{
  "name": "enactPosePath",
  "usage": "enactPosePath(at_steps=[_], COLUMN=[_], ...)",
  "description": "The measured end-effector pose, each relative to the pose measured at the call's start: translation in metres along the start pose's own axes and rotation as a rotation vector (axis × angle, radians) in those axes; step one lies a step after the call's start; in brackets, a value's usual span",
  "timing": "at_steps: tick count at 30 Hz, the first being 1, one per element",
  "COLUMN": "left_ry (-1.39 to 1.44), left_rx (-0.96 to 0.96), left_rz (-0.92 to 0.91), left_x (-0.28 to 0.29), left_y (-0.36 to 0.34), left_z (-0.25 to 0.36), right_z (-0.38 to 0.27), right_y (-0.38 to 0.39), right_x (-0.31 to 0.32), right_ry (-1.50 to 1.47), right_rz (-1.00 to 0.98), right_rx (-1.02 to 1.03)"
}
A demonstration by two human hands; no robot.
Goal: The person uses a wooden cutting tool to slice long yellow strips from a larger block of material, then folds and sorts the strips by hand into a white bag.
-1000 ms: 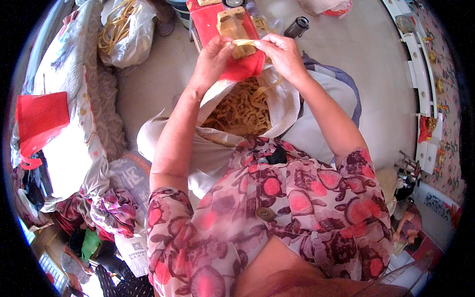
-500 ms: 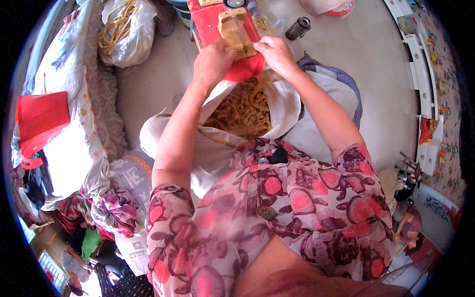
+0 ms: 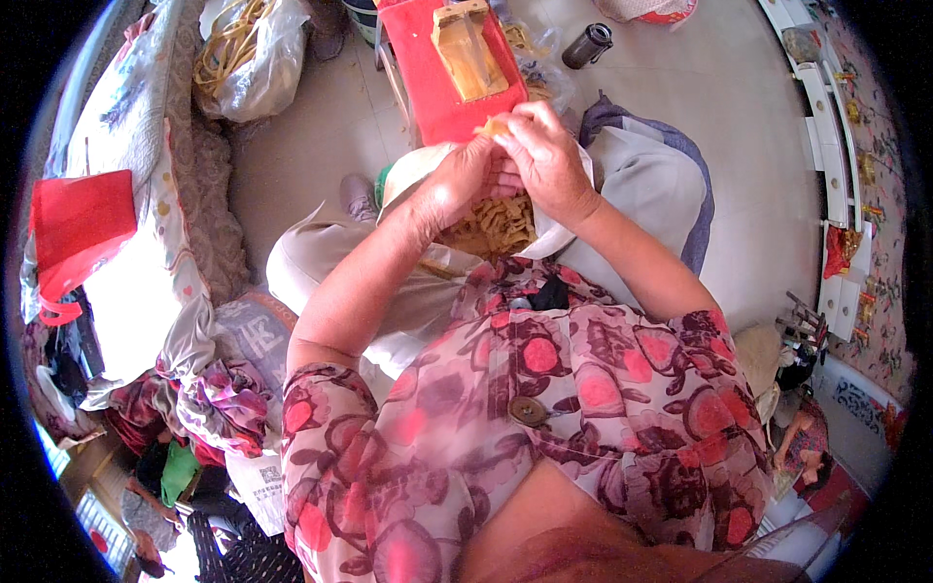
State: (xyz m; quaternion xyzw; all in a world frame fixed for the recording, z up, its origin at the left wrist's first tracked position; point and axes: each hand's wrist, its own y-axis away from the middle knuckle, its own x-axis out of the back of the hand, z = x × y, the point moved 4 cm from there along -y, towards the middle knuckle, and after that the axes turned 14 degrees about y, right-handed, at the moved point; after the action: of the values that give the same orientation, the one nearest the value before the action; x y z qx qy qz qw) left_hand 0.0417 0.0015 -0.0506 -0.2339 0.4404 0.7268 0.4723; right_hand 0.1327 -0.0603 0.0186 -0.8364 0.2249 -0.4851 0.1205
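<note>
Both my hands meet just above an open white sack (image 3: 559, 238) between my knees. My left hand (image 3: 465, 180) and my right hand (image 3: 549, 160) are closed at the fingertips around a small tan strip piece (image 3: 494, 127). Inside the sack, partly hidden by my hands, lie many short curled tan pieces (image 3: 491, 231) of the same colour. Just beyond my fingers stands a narrow bench covered in red cloth (image 3: 428, 83). On it rests a wooden block (image 3: 476, 73) with a thin bar along its top; neither hand touches it.
A clear plastic bag (image 3: 262, 83) of long coiled tan strips sits on the floor at far left. Right of the bench stands a dark lidded bottle (image 3: 586, 46), near another clear bag (image 3: 544, 78). A bed (image 3: 146, 233) with a red bag (image 3: 86, 228) runs along the left.
My hands have left the wooden block and come back toward me over the sack. They are now together, with a tan strip piece between the fingertips.
</note>
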Motion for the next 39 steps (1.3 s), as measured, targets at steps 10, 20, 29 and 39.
enactPosePath(at_steps=[10, 20, 29, 39], left_ry=[0.195, -1.154, -1.307, -0.295], left_rx=[-0.118, -0.874, -1.011, -0.488], left_rz=[0.166, 0.34, 0.213, -0.021], left_x=[0.005, -0.026, -0.03, 0.0], left_y=[-0.006, 0.028, 0.032, 0.003], left_z=[-0.005, 0.047, 0.051, 0.039], right_z=[0.005, 0.038, 0.007, 0.015], right_y=[0.016, 0.006, 0.003, -0.005], right_x=[-0.016, -0.032, -0.009, 0.003], right_ry=[-0.405, -0.891, -0.529, -0.799], right_rz=[-0.099, -0.096, -0.162, -0.311], right_rx=[-0.251, -0.652, -0.292, -0.497])
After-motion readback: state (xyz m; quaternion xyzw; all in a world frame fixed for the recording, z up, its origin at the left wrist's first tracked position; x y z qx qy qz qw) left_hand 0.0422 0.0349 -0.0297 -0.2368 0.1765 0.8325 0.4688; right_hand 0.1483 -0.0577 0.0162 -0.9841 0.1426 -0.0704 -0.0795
